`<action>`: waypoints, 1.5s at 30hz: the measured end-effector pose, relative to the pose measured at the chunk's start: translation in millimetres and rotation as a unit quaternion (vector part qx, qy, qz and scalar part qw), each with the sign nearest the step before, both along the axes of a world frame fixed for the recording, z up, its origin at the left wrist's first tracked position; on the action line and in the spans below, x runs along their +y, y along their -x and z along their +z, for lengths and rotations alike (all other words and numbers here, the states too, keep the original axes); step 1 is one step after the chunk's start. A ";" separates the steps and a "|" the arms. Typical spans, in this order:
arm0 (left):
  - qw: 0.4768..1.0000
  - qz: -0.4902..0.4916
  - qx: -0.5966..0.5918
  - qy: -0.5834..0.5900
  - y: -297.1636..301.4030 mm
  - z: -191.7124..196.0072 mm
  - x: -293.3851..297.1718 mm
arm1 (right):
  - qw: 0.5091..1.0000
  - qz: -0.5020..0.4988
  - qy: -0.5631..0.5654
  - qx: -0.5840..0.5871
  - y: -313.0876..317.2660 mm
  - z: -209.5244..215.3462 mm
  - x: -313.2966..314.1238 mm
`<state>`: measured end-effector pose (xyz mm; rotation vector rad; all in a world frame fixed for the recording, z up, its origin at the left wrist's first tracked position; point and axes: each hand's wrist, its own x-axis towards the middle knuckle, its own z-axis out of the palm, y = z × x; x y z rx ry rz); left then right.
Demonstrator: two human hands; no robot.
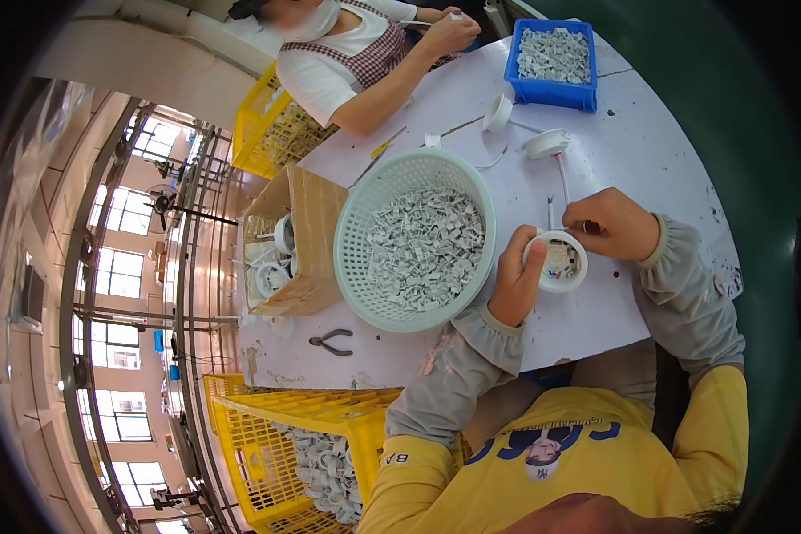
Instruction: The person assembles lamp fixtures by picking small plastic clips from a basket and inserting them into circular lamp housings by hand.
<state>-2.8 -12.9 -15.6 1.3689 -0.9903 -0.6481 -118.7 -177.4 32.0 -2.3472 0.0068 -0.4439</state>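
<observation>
My left hand grips a white round plastic housing near the table's front edge, its thumb lying along the rim. The housing's open side faces up and shows a small circuit board with tiny parts. My right hand is closed in a pinch just beyond the housing's right rim; what its fingertips hold, if anything, is too small to make out. A thin white cable runs from near these fingers to another white round housing farther back. One more such housing lies beside it.
Left of my hands stands a pale green basket of small white parts; pliers and a cardboard box are nearby. A blue bin sits far back. Yellow crates stand below the table; a co-worker works across.
</observation>
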 end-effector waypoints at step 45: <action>0.999 0.029 -0.037 0.001 2.7 2.7 0.6 | 0.945 0.099 -0.306 0.064 -6.1 -16.3 4.0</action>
